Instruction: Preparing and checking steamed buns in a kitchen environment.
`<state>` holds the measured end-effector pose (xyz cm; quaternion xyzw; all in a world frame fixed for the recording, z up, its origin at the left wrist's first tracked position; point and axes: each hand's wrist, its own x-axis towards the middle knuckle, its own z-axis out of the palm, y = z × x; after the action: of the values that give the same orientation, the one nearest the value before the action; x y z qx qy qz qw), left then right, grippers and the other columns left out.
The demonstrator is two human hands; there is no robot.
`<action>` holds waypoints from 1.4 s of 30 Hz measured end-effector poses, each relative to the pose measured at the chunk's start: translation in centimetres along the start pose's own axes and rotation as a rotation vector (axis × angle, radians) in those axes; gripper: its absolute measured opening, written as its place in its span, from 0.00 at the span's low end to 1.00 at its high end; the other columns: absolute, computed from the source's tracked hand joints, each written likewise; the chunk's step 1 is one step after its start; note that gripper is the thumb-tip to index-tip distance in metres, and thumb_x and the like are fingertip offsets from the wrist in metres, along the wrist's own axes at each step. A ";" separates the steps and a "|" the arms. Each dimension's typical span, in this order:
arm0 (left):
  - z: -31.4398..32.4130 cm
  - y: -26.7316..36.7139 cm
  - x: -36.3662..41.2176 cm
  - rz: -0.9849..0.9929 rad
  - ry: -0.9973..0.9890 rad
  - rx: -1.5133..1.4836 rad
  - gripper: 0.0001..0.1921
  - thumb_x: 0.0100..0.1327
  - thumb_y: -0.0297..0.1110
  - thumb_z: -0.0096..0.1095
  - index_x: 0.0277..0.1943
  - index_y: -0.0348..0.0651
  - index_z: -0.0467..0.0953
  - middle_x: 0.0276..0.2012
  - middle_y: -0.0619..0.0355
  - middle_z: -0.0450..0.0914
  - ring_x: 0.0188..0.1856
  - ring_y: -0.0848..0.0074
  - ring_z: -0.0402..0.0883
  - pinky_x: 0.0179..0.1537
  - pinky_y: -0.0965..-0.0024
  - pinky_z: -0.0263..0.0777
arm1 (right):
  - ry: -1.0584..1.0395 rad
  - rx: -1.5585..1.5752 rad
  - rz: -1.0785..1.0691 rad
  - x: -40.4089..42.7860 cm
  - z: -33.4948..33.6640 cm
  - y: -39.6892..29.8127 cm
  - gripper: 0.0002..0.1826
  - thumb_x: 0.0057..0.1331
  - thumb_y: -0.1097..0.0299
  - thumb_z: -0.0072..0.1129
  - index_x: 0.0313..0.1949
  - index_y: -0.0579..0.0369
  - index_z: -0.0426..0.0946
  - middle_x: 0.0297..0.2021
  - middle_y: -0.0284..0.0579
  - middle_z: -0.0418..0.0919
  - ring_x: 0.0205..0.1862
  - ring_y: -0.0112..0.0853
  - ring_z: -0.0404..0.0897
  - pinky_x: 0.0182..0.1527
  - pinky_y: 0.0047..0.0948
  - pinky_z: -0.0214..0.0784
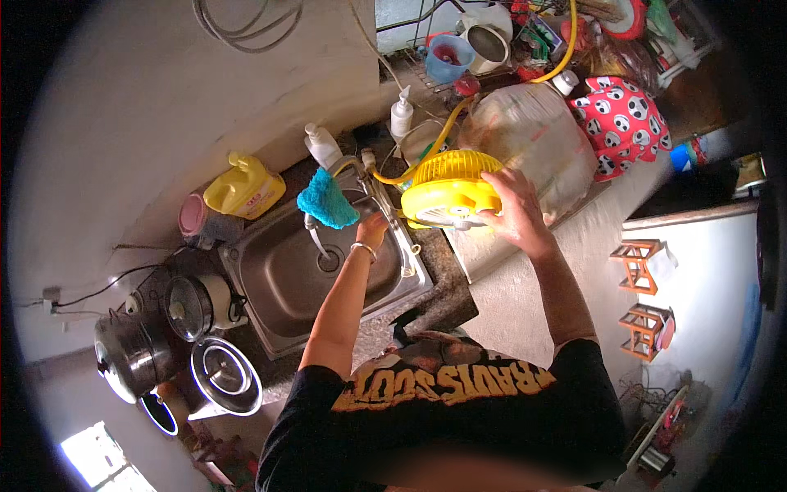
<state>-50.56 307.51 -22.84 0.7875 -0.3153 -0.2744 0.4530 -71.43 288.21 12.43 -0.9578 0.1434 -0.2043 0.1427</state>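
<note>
My right hand (pixel 515 209) grips the rim of a small yellow electric fan (pixel 452 190), thumb on the front side and fingers over the top. The fan is beside the sink, its grille tilted. My left hand (pixel 372 230), with a bracelet at the wrist, is over the right part of the stainless steel sink (pixel 289 270), near the fan's left side. Its fingertips are hard to make out, so I cannot tell whether they hold anything. A blue fluffy cloth (pixel 328 200) drapes over the faucet (pixel 309 221), from which water seems to run towards the drain (pixel 330 258).
A yellow jug (pixel 245 187) and white bottles (pixel 322 144) line the wall behind the sink. Pots (pixel 132 353) and a rice cooker (pixel 190 306) stand left. A yellow hose (pixel 452 120) runs behind the fan, near a plastic-covered bulky object (pixel 532 144) and red patterned cloth (pixel 624 126).
</note>
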 end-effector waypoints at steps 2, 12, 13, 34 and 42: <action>0.4 -0.2 0.8 0.108 0.083 -0.028 0.15 0.52 0.36 0.57 0.45 0.48 0.75 0.40 0.51 0.77 0.41 0.69 0.77 0.40 0.71 0.69 | -0.057 0.006 -0.023 0.8 0.4 0.3 0.30 0.37 0.67 0.68 0.43 0.59 0.69 0.39 0.51 0.71 0.44 0.45 0.69 0.45 0.41 0.60; 2.5 10.1 1.0 -0.649 0.019 -0.742 0.31 0.54 0.43 0.57 0.59 0.44 0.56 0.35 0.59 0.76 0.33 0.74 0.74 0.32 0.61 0.61 | -0.029 0.212 -0.187 -3.0 -4.0 0.9 0.27 0.31 0.60 0.71 0.30 0.58 0.70 0.28 0.48 0.72 0.34 0.44 0.72 0.37 0.39 0.62; 2.6 10.4 0.9 -0.653 0.012 -0.821 0.33 0.54 0.43 0.58 0.60 0.47 0.53 0.35 0.60 0.76 0.34 0.73 0.75 0.36 0.58 0.61 | -0.071 0.305 -0.088 -4.2 -5.1 1.3 0.28 0.32 0.58 0.72 0.31 0.59 0.70 0.29 0.49 0.72 0.34 0.44 0.72 0.38 0.38 0.63; 0.4 12.0 -6.2 -0.688 0.083 -0.670 0.10 0.58 0.40 0.55 0.40 0.46 0.72 0.31 0.61 0.76 0.32 0.78 0.74 0.32 0.71 0.66 | 0.237 0.299 0.379 6.0 -17.9 15.1 0.21 0.45 0.75 0.66 0.40 0.65 0.70 0.33 0.42 0.76 0.33 0.24 0.74 0.37 0.21 0.66; 3.1 10.1 -2.6 -0.448 0.299 0.081 0.28 0.46 0.39 0.63 0.50 0.33 0.66 0.35 0.46 0.77 0.39 0.58 0.77 0.40 0.62 0.71 | 0.243 0.256 0.420 6.6 -18.0 19.5 0.23 0.46 0.72 0.67 0.41 0.67 0.70 0.34 0.43 0.76 0.34 0.24 0.74 0.38 0.22 0.67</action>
<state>-57.04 303.82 -14.85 0.8867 -0.0736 -0.2356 0.3909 -77.63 264.20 24.06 -0.8498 0.3278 -0.2999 0.2835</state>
